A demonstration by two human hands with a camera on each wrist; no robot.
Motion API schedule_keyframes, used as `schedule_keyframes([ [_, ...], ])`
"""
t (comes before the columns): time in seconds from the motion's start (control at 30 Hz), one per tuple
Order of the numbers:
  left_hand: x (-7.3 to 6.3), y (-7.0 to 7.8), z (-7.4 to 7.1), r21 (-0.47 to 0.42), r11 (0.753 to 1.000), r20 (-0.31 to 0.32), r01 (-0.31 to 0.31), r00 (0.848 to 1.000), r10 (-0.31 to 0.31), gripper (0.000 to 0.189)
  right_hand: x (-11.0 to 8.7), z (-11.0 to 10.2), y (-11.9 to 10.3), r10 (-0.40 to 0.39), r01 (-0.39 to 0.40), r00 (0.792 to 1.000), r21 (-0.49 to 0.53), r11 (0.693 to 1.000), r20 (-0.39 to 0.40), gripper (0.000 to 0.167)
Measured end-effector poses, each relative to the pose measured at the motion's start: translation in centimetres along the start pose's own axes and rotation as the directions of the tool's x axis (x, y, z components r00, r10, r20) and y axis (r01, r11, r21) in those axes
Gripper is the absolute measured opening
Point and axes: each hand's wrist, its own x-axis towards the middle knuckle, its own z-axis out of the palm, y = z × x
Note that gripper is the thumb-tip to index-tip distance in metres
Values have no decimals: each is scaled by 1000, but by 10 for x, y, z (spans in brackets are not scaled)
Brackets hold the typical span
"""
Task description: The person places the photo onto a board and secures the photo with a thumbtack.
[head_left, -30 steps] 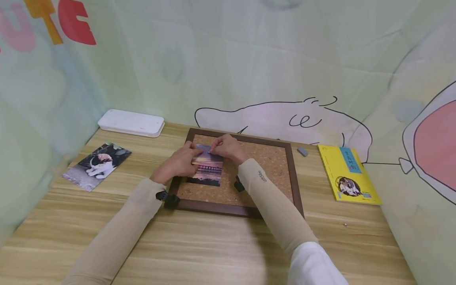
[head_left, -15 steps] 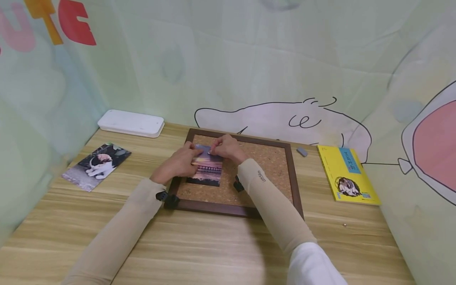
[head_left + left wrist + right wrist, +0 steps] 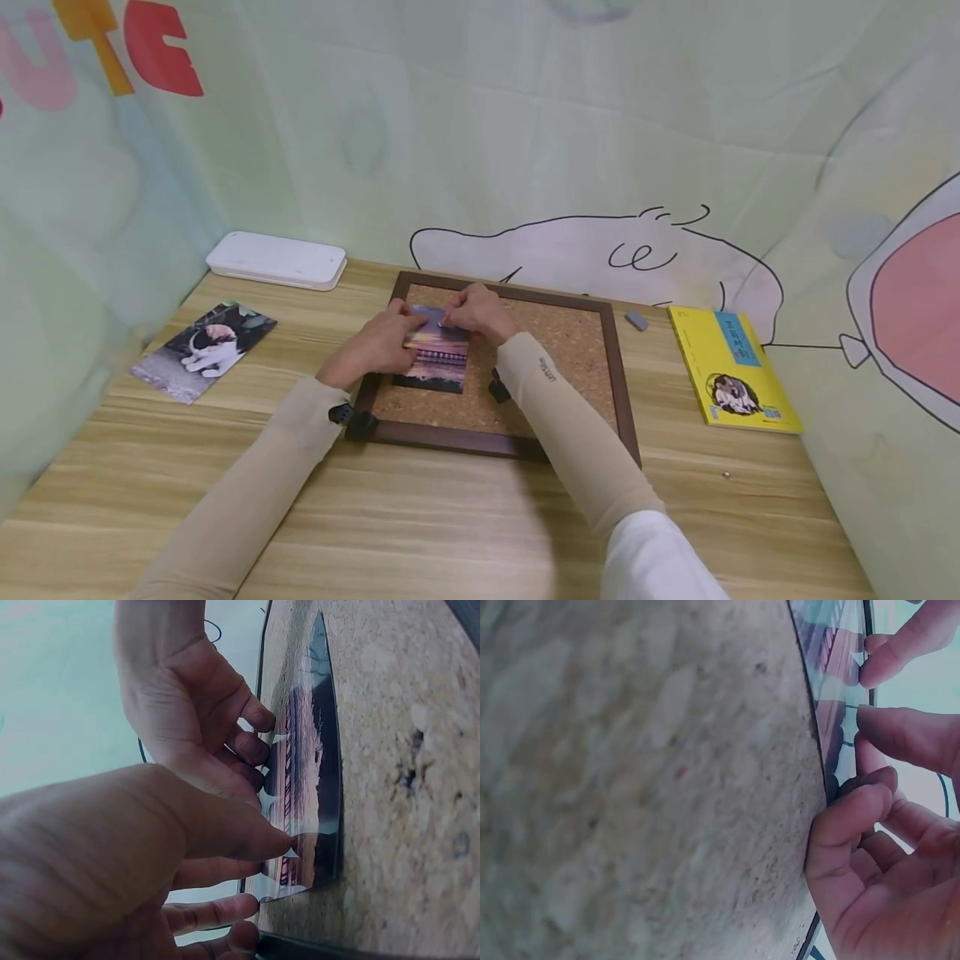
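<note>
A sunset photo (image 3: 435, 367) lies on the left part of a brown-framed cork board (image 3: 562, 358). My left hand (image 3: 378, 343) rests on the photo's left edge; in the left wrist view its thumb (image 3: 255, 838) and fingers extend flat over the print. At the photo's upper part, my right hand (image 3: 480, 312) pinches a tiny pale, shiny pushpin (image 3: 441, 323) between thumb and fingertips. The right wrist view shows the right hand's fingers (image 3: 847, 817) curled at the board's surface, with the pin hidden behind them.
A cat photo (image 3: 206, 350) lies left of the board, below a white case (image 3: 276, 260). On the right are a grey eraser-like block (image 3: 636, 320), a yellow book (image 3: 735, 367) and a tiny shiny object (image 3: 726, 474). A printed curtain (image 3: 525, 150) closes off the back.
The right forearm has shifted very slightly left, and its fingertips have moved a little at the photo's top. The left hand, photo and board have stayed in place.
</note>
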Motion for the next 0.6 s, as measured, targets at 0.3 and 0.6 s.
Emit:
schedule_keyframes([
  [0.3,1,0,1,12,1000,-5,-6,1000,6,72,0,0,0,-16,16,1000,-18,1000,3,14],
  [0.6,2,0,1,14,1000,-4,6,1000,-5,71,0,0,1,-22,22,1000,-54,998,-5,12],
])
